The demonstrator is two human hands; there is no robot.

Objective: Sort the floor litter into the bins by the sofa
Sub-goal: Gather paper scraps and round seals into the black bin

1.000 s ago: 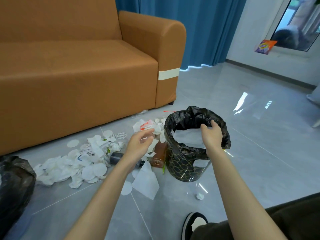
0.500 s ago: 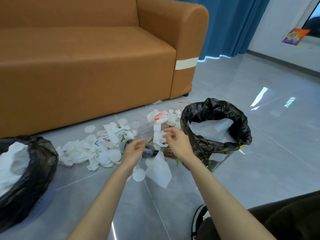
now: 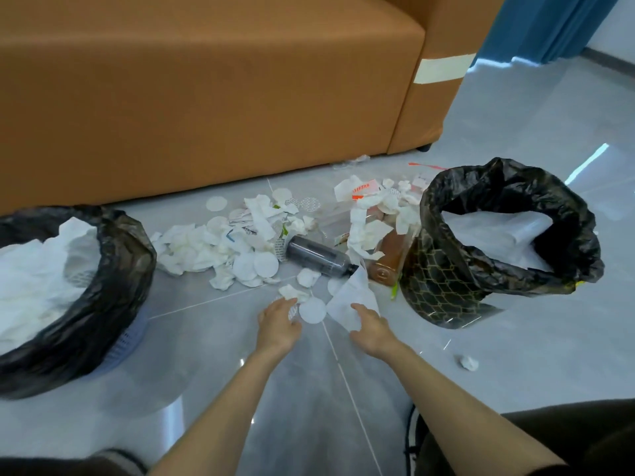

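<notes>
Both hands have dropped from the top of the pile to its near edge. Left hand (image 3: 277, 323) reaches for a round pad (image 3: 312, 311), fingers loose, gripping nothing I can see. Right hand (image 3: 370, 330) is on the white sheet (image 3: 354, 297); pinched or just touching, I can't tell. Litter (image 3: 240, 242) lies on the floor between left bin (image 3: 113, 286) and right bin (image 3: 439, 290), before the sofa (image 3: 206, 97). Picking step, by the look of it. Next: lift those flat pieces off the slick tile, then choose a bin.

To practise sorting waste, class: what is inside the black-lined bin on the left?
Crumpled white tissue paper fills the left bin, heaped up to its rim. Anything beneath that paper, and the bin's bottom, is covered and cannot be seen.
</notes>
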